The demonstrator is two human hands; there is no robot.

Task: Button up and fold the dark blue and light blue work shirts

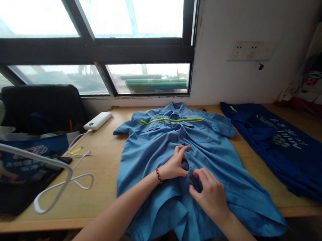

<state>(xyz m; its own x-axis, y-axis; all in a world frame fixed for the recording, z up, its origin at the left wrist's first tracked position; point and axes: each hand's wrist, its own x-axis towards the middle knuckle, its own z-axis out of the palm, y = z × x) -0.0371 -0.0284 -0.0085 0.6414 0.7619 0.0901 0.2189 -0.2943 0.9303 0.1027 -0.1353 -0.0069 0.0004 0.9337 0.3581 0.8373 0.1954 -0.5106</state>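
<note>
A light blue short-sleeved work shirt (218, 156) lies front up on the table, with its collar toward the window and a yellow-green and grey stripe across the chest. Its lower hem hangs over the near table edge. My left hand (174, 163), with a braided bracelet at the wrist, is closed on the front button placket near the middle. Just to the right and a little nearer, my right hand (209, 190) has thumb and fingers curled about the placket's edge, where the cloth is lifted into a fold. Any button between the fingers is too small to make out.
Dark blue garments with white print (288, 139) lie at the right of the wooden table (98, 200). A white power bank (98, 120) with a looping white cable (54, 201) sits at the left. A black chair back (42, 104) stands beyond the left edge, below the window.
</note>
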